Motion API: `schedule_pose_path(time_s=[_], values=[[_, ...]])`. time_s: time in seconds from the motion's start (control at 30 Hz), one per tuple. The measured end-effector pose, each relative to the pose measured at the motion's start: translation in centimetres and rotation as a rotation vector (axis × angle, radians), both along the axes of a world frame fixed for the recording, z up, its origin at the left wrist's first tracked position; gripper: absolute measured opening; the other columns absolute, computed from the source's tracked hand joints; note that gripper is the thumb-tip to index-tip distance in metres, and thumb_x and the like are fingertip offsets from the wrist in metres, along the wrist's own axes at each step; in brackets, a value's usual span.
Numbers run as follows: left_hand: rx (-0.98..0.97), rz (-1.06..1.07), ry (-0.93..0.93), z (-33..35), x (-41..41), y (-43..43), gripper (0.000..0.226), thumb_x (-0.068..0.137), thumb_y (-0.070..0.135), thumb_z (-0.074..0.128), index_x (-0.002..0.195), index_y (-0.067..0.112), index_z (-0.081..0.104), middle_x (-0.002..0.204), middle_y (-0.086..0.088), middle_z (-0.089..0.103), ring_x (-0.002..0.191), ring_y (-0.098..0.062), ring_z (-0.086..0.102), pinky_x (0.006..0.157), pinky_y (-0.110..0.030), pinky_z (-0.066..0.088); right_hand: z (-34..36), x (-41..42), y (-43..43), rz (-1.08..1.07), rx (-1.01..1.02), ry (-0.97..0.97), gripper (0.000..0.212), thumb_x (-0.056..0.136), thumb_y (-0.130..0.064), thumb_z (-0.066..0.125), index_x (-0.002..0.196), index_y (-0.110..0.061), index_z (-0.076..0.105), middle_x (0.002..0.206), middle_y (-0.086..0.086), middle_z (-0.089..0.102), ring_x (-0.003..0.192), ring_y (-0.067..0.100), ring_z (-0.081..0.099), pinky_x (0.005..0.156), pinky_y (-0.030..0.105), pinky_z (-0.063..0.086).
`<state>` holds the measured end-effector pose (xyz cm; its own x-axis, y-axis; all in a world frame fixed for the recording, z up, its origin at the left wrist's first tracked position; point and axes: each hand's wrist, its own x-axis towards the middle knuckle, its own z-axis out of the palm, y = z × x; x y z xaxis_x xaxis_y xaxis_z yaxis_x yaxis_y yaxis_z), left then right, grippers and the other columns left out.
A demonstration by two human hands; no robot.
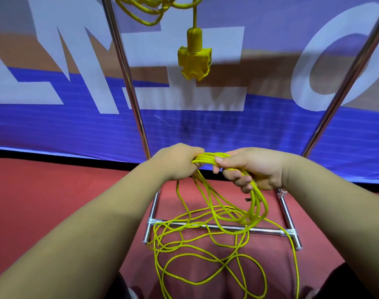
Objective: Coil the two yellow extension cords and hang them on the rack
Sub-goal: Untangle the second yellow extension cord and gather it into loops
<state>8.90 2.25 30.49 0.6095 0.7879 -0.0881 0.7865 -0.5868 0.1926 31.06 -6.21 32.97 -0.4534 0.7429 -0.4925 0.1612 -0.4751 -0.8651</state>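
One yellow extension cord [145, 11] hangs coiled at the top of the view, its yellow socket end [194, 58] dangling between the chrome uprights of the rack [128, 78]. The second yellow cord [208, 249] lies in loose tangled loops on the red floor over the rack's base bar. My left hand [177, 161] and my right hand [251, 169] both grip a bundle of several gathered loops of this cord, side by side in front of the rack. The loops hang down from my hands to the floor.
The rack's chrome base frame [270, 230] sits on the red floor [43, 201], with a second upright [344, 87] at the right. A blue banner with large white letters [76, 126] stands just behind the rack.
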Motion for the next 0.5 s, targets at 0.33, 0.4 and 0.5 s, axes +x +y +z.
schedule_pose_path(time_s=[0.33,0.4,0.5], values=[[0.17,0.167,-0.133,0.8,-0.4,1.1,0.006,0.093,0.028,0.055,0.098,0.03,0.053,0.088,0.004,0.064,0.085,-0.028,0.061,0.067,-0.039,0.052,0.1,-1.6,0.7,-0.107,0.058,0.046,0.033,0.108,-0.036,0.052,0.083,-0.015,0.053,0.051,-0.001,0.037,0.043,0.018,0.05,0.078,0.046,0.063],[0.124,0.189,-0.172,1.0,-0.5,1.2,0.002,0.093,0.029,0.056,0.094,0.029,0.056,0.086,0.005,0.064,0.084,-0.026,0.063,0.069,-0.041,0.055,0.4,-1.7,0.7,-0.142,0.069,0.068,0.033,0.109,-0.039,0.051,0.084,-0.016,0.051,0.049,-0.005,0.029,0.036,0.013,0.033,0.063,0.039,0.059],[0.153,0.185,-0.11,1.3,-0.5,1.1,0.006,0.095,0.032,0.057,0.094,0.027,0.059,0.085,0.004,0.064,0.083,-0.024,0.063,0.065,-0.036,0.051,0.8,-2.0,0.4,-0.107,0.085,0.052,0.037,0.108,-0.047,0.049,0.086,-0.018,0.048,0.051,-0.006,0.025,0.035,0.01,0.024,0.049,0.032,0.052]])
